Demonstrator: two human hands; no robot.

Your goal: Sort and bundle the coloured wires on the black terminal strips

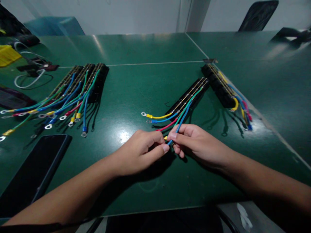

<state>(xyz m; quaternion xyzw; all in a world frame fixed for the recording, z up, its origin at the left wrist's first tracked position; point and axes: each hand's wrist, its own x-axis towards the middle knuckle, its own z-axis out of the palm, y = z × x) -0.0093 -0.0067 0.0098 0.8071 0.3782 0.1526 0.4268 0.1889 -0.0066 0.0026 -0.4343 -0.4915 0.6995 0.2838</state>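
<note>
Both my hands meet over the table in front of me. My left hand [143, 150] pinches the end of a blue wire [184, 117] between thumb and forefinger. Just beside it, my right hand [194, 139] grips the same wire a little higher up, and a green wire runs into its fingers too. These wires lead from a black terminal strip [188, 95] lying at a slant. From that strip a yellow wire [161, 116] with a ring lug [143, 114], another blue wire and a red wire fan to the left. My fingers hide the held wire's tip.
Several wired black strips [98, 84] lie side by side at the left, their ring-lug ends toward me. Another wired strip [220, 87] rests at the right. A phone [36, 171] lies front left; cables and a yellow bin [9, 55] stand behind it on the green table [136, 81].
</note>
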